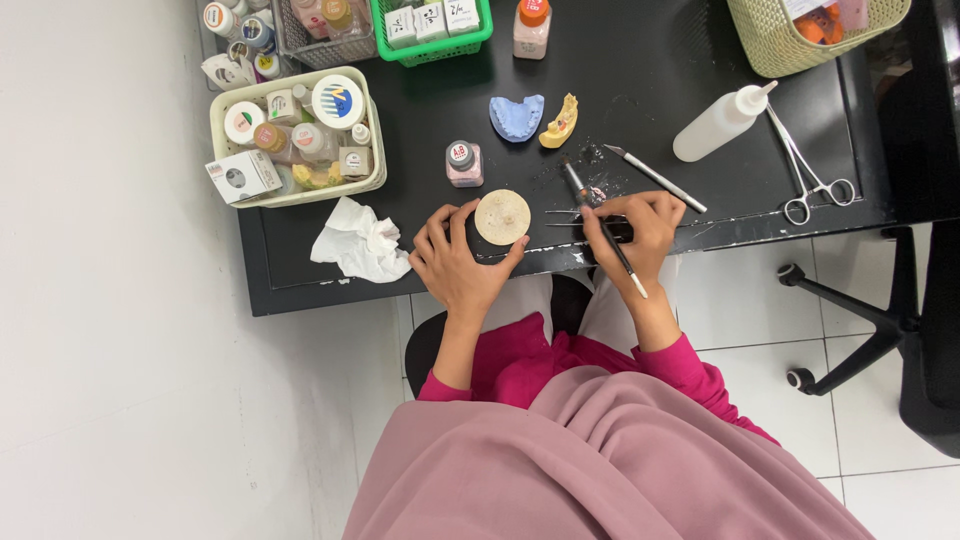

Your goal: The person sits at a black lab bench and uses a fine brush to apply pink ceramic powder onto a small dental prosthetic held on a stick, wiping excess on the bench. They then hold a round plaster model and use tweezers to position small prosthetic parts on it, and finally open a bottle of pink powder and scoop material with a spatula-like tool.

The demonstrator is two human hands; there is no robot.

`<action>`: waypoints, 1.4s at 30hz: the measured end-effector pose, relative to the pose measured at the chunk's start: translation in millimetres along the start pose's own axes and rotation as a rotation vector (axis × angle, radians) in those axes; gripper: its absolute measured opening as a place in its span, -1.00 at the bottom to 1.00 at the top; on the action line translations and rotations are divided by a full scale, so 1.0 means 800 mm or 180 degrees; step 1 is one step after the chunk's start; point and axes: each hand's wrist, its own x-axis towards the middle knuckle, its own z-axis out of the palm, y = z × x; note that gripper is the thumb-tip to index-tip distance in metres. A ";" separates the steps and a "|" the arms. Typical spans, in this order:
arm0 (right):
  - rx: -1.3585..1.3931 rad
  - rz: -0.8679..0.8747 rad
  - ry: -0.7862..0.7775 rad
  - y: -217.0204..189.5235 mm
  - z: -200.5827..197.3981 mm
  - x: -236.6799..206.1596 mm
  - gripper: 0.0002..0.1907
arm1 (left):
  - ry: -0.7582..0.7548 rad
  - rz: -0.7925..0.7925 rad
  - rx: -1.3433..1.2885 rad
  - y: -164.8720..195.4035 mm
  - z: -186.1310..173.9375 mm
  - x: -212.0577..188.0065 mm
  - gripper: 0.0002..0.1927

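My left hand [455, 262] grips a round beige disc [502, 217] at the front edge of the black table [300, 260], thumb and fingers around its rim. My right hand [640, 232] holds a thin brush-like tool [600, 215] like a pen, its tip pointing up toward a small pinkish smear on the table. Thin metal instruments [575, 212] lie under the right hand. A small pink-capped jar [464, 164] stands just above the disc. A blue dental cast [516, 116] and a yellow dental cast [560, 124] lie further back.
A crumpled white tissue [358, 243] lies at left. A cream basket [372, 150] holds several jars. A white squeeze bottle [722, 122], metal forceps [812, 172] and a silver instrument [655, 178] lie at right. Green basket [432, 50] and woven basket [760, 45] stand at the back; an office chair [900, 320] at right.
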 end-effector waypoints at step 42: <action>0.0258 0.0508 0.0471 0.014 0.014 -0.012 -0.75 | 0.0122 0.0106 -0.0026 -0.001 0.004 0.003 -0.26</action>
